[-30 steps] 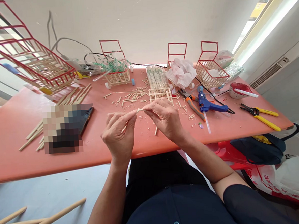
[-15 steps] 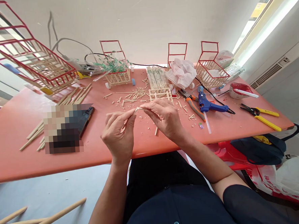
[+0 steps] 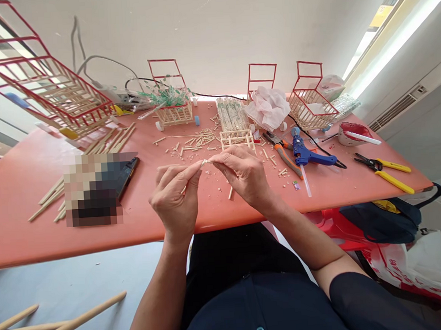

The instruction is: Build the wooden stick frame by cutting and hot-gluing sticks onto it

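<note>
Two hands (image 3: 177,200) (image 3: 245,176), fingertips pinched narrow on a small pale piece (image 3: 205,162), above an orange table (image 3: 141,217)

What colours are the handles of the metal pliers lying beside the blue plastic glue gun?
The pliers' handles are orange and grey, best seen in the head view.

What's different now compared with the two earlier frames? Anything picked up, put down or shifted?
Very little. The left hand and right hand edged slightly rightward from the middle frame, about back to the first frame's position. Both still pinch the small pale piece; nothing was let go. The glue gun and orange-handled pliers stayed put.
</note>
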`<act>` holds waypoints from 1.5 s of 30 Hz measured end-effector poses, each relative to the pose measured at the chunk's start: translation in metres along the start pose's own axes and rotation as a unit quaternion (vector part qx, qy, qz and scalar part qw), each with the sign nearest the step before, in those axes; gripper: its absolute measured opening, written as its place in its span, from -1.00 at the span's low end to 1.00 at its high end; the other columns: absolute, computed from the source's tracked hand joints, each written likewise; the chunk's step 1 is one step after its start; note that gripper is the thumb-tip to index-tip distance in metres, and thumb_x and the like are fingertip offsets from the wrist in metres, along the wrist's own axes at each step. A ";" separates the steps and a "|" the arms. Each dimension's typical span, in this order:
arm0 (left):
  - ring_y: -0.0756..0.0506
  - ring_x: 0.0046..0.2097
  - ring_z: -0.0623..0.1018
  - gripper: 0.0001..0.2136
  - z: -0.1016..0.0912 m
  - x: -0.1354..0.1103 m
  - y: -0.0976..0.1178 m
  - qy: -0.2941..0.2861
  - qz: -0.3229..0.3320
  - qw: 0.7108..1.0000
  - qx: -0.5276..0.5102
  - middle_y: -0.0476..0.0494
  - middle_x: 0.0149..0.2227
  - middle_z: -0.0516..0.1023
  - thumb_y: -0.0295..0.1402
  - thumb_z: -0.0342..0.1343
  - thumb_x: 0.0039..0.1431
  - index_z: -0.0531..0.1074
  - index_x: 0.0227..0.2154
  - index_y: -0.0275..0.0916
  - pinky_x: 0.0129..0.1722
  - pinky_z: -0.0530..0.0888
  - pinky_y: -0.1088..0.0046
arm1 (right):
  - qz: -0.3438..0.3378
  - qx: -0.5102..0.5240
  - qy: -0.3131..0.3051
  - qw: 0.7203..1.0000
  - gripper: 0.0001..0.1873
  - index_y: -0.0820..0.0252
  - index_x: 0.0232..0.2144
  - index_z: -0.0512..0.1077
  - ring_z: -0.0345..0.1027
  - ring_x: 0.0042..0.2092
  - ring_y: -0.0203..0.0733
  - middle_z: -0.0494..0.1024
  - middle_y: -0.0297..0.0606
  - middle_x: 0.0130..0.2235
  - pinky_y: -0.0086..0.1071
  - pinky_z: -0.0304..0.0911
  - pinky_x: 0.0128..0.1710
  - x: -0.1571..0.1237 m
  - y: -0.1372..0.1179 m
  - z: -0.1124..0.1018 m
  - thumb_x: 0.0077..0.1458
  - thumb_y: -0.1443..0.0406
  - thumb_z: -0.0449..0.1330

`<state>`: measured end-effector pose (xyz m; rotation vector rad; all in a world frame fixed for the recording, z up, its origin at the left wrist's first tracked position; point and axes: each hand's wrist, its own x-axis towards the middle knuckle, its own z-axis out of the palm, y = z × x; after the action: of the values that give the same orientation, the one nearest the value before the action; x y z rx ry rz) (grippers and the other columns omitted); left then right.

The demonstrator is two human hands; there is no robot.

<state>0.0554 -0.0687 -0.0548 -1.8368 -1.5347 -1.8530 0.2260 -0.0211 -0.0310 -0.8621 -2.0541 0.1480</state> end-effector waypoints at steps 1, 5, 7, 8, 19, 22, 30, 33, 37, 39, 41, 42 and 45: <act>-0.09 -0.25 0.58 -0.88 0.000 0.000 0.000 0.000 0.001 1.000 0.002 -0.06 -0.34 0.69 -0.28 0.31 0.42 0.76 -0.15 -0.06 -0.13 0.52 0.31 | 0.000 0.000 0.000 1.000 -0.75 0.03 -0.05 0.71 0.52 -0.03 -0.16 0.74 -0.25 -0.11 -0.27 0.38 0.11 0.000 0.000 0.000 0.52 0.19 0.20; -0.09 -0.25 0.57 -0.87 0.000 0.001 -0.001 -0.002 0.016 1.000 0.005 -0.07 -0.34 0.69 -0.28 0.29 0.44 0.75 -0.16 -0.08 -0.12 0.50 0.30 | -0.001 -0.001 -0.002 1.000 -0.74 0.03 -0.03 0.71 0.51 -0.03 -0.15 0.73 -0.24 -0.11 -0.26 0.38 0.10 -0.001 0.000 0.000 0.53 0.19 0.19; -0.10 -0.25 0.57 -0.88 0.000 0.001 -0.001 -0.001 0.021 1.000 0.005 -0.07 -0.34 0.69 -0.29 0.29 0.43 0.75 -0.16 -0.09 -0.11 0.49 0.30 | -0.004 -0.001 -0.002 1.000 -0.73 0.03 -0.02 0.70 0.51 -0.04 -0.16 0.73 -0.24 -0.11 -0.26 0.37 0.10 -0.001 0.001 0.000 0.53 0.19 0.18; -0.09 -0.25 0.57 -0.88 0.000 0.001 -0.001 0.000 0.024 1.000 0.004 -0.07 -0.33 0.69 -0.31 0.29 0.43 0.75 -0.15 -0.09 -0.11 0.49 0.31 | -0.010 -0.001 0.001 1.000 -0.73 0.04 -0.02 0.70 0.51 -0.04 -0.16 0.73 -0.24 -0.11 -0.26 0.37 0.09 -0.001 0.001 0.001 0.53 0.19 0.18; -0.10 -0.24 0.60 -0.89 0.001 0.001 0.001 0.012 0.011 1.000 0.007 -0.07 -0.32 0.69 -0.35 0.30 0.42 0.74 -0.16 -0.06 -0.10 0.52 0.31 | -0.008 0.014 0.004 1.000 -0.72 0.10 0.08 0.62 0.54 0.00 -0.14 0.74 -0.20 -0.06 -0.26 0.36 0.13 0.001 -0.001 0.000 0.56 0.19 0.15; -0.10 -0.25 0.59 -0.89 0.001 0.001 0.001 0.015 0.012 1.000 0.004 -0.06 -0.33 0.68 -0.37 0.31 0.41 0.74 -0.16 -0.07 -0.12 0.51 0.32 | -0.004 0.010 0.005 1.000 -0.76 0.11 -0.05 0.64 0.54 -0.03 -0.14 0.73 -0.21 -0.13 -0.26 0.35 0.11 0.002 -0.001 0.000 0.54 0.20 0.17; -0.10 -0.23 0.58 -0.89 0.001 0.000 0.000 0.015 0.014 1.000 0.000 -0.07 -0.31 0.69 -0.39 0.30 0.41 0.73 -0.15 -0.08 -0.14 0.51 0.34 | -0.008 0.006 0.014 1.000 -0.73 0.12 -0.09 0.62 0.53 -0.05 -0.13 0.72 -0.20 -0.13 -0.25 0.37 0.10 0.003 -0.002 0.000 0.56 0.21 0.12; -0.10 -0.23 0.59 -0.89 0.000 0.000 0.001 0.014 0.007 1.000 0.005 -0.08 -0.31 0.70 -0.37 0.29 0.42 0.73 -0.16 -0.07 -0.13 0.52 0.32 | -0.010 0.007 0.019 1.000 -0.76 0.12 -0.09 0.61 0.53 -0.05 -0.14 0.71 -0.21 -0.14 -0.26 0.37 0.09 0.003 -0.002 -0.001 0.56 0.23 0.14; -0.11 -0.23 0.60 -0.90 0.001 0.001 0.002 0.016 -0.010 1.000 0.011 -0.08 -0.31 0.69 -0.31 0.29 0.42 0.73 -0.18 -0.08 -0.12 0.53 0.30 | -0.001 0.014 -0.004 1.000 -0.79 0.08 -0.08 0.60 0.53 -0.03 -0.14 0.71 -0.23 -0.11 -0.25 0.36 0.10 0.002 -0.002 -0.001 0.55 0.24 0.15; -0.11 -0.23 0.60 -0.89 0.001 0.000 0.003 0.017 -0.019 1.000 0.013 -0.09 -0.31 0.69 -0.30 0.29 0.42 0.73 -0.18 -0.08 -0.12 0.53 0.30 | -0.003 0.019 -0.010 1.000 -0.78 0.08 -0.07 0.60 0.52 -0.03 -0.14 0.71 -0.23 -0.10 -0.25 0.36 0.10 0.002 -0.002 -0.001 0.55 0.24 0.14; -0.11 -0.23 0.60 -0.89 0.002 0.000 0.002 0.018 -0.023 0.999 0.014 -0.09 -0.31 0.69 -0.30 0.29 0.42 0.73 -0.18 -0.08 -0.12 0.53 0.31 | -0.002 0.021 -0.009 1.000 -0.77 0.09 -0.07 0.60 0.52 -0.03 -0.14 0.70 -0.22 -0.10 -0.25 0.36 0.11 0.002 -0.002 -0.002 0.56 0.23 0.13; -0.11 -0.23 0.61 -0.89 0.002 0.000 0.002 0.018 -0.023 0.999 0.014 -0.09 -0.30 0.70 -0.29 0.29 0.42 0.73 -0.18 -0.08 -0.12 0.53 0.31 | -0.001 0.021 -0.007 1.000 -0.76 0.09 -0.07 0.60 0.52 -0.03 -0.13 0.70 -0.22 -0.11 -0.24 0.36 0.11 0.002 -0.003 -0.002 0.56 0.23 0.12; -0.12 -0.22 0.61 -0.88 0.001 0.000 0.002 0.017 -0.021 1.000 0.012 -0.09 -0.29 0.70 -0.30 0.28 0.42 0.74 -0.17 -0.07 -0.11 0.54 0.31 | 0.004 0.022 -0.003 1.000 -0.70 0.09 -0.07 0.59 0.50 -0.04 -0.12 0.68 -0.20 -0.11 -0.23 0.36 0.10 0.001 -0.003 -0.003 0.59 0.19 0.07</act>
<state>0.0576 -0.0685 -0.0540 -1.7677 -1.5895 -1.8644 0.2259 -0.0232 -0.0271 -0.8440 -2.0466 0.1997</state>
